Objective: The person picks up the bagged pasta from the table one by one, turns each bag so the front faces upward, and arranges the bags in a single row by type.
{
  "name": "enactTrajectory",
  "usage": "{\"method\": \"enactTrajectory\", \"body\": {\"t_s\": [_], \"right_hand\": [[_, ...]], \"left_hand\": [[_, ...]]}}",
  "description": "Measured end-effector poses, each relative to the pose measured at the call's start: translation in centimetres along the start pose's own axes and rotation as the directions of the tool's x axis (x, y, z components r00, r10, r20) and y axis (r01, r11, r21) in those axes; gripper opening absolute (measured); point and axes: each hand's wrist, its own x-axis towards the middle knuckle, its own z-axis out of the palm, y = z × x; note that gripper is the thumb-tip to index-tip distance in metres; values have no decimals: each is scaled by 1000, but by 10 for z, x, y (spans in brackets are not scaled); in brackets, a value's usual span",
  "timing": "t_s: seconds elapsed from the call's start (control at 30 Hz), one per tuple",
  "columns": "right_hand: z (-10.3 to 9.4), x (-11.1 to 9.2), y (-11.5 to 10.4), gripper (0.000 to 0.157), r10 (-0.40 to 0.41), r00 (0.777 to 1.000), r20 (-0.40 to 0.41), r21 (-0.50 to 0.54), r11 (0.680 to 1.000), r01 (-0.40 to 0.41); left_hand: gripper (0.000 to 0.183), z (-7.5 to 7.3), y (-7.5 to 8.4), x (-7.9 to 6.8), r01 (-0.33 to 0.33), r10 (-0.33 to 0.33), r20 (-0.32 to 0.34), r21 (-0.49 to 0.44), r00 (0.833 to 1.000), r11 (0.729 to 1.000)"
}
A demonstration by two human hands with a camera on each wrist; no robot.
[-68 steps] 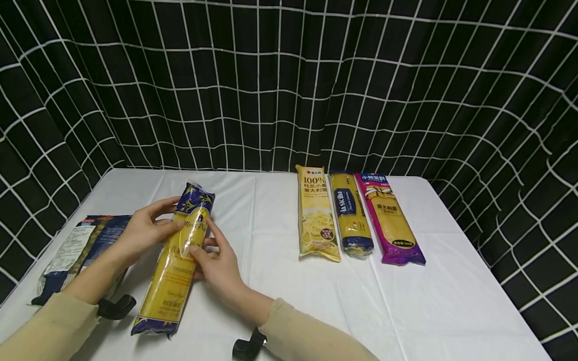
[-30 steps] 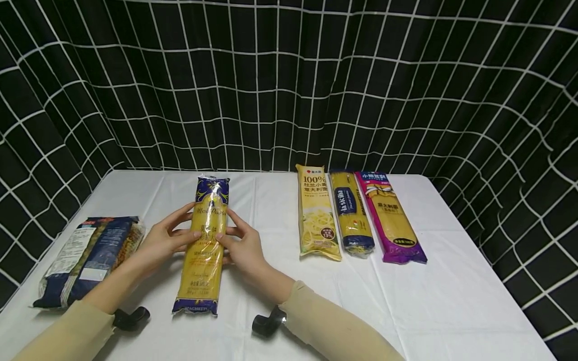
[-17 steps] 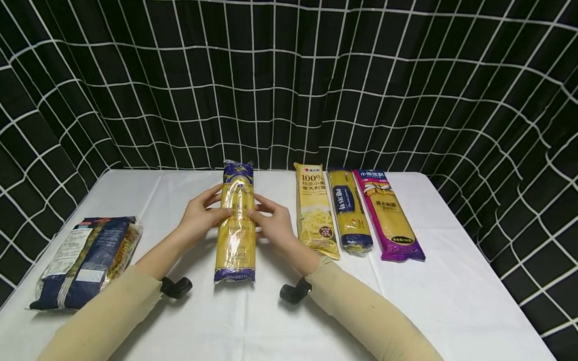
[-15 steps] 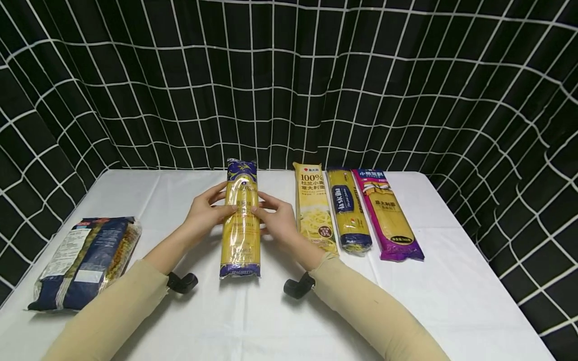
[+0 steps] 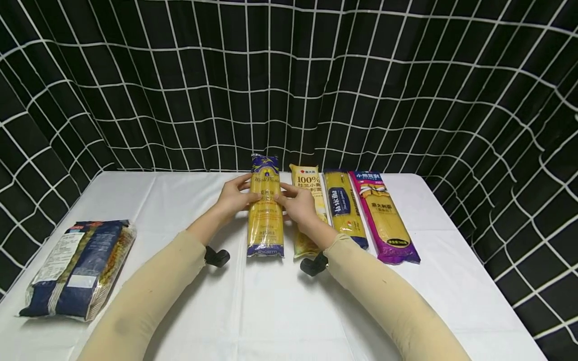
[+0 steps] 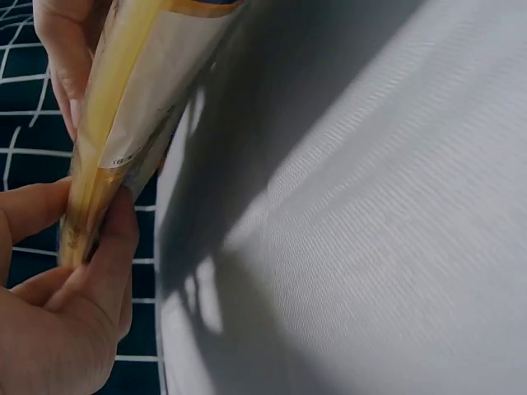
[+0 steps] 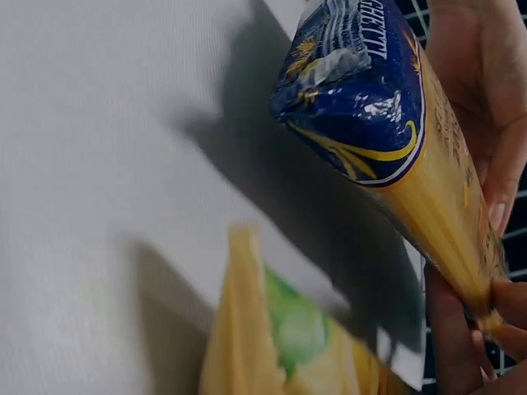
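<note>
Both hands hold a spaghetti packet, yellow with dark blue ends, upright in the head view near the back of the table. My left hand grips its left edge, thumb on the front and fingers behind. On the right edge, my right hand pinches it in the same way. The right wrist view shows the packet's blue end raised over the white cloth, its shadow beneath. Just right of it lies a pale yellow noodle packet, partly hidden by my right hand and wrist.
A la Sicilia spaghetti packet and a purple-edged noodle packet lie in a row to the right. At the table's left is a navy pasta bag. A black gridded curtain hangs behind the white-covered table.
Both hands have carried the spaghetti packet from the left side rightward and toward the back, beside the pale yellow packet. Its earlier tilt has straightened. The other packets stay put.
</note>
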Motion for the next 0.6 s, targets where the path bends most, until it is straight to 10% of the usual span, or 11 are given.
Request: {"method": "enactTrajectory", "body": {"t_s": [0.6], "right_hand": [[-11, 13, 11, 46, -45, 997, -65, -237, 971, 28]], "left_hand": [[76, 20, -13, 21, 43, -45, 16, 71, 999, 997]]}}
